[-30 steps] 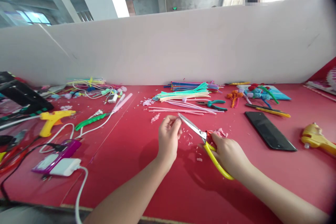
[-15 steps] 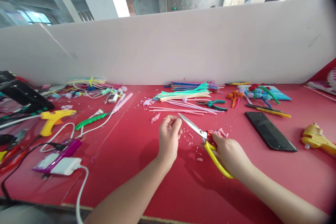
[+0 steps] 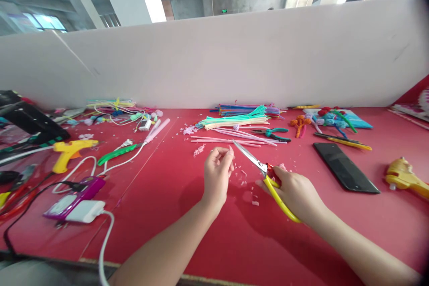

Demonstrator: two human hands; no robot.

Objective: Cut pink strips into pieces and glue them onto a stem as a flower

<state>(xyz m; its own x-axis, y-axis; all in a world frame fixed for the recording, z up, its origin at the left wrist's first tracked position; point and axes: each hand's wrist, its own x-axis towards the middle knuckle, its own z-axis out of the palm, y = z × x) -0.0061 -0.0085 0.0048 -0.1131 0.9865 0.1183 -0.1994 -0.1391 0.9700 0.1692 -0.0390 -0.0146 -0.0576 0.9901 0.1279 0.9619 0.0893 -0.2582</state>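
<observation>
Both forearms run off the lower edge, as does the cable of a white charger at the near left. The left hand has its fingers pinched together on a tiny pink piece, too small to identify, just above the red worktop. The right hand has its fingers clamped round the yellow handles of the scissors, hiding the loops. The blades point at the pink piece, but whether they touch it is unclear. Pink scraps lie between the hands. Further right are a black phone and a glue gun, which is partly cut off. Beyond, pipe cleaners and green pliers lie before a white partition.
</observation>
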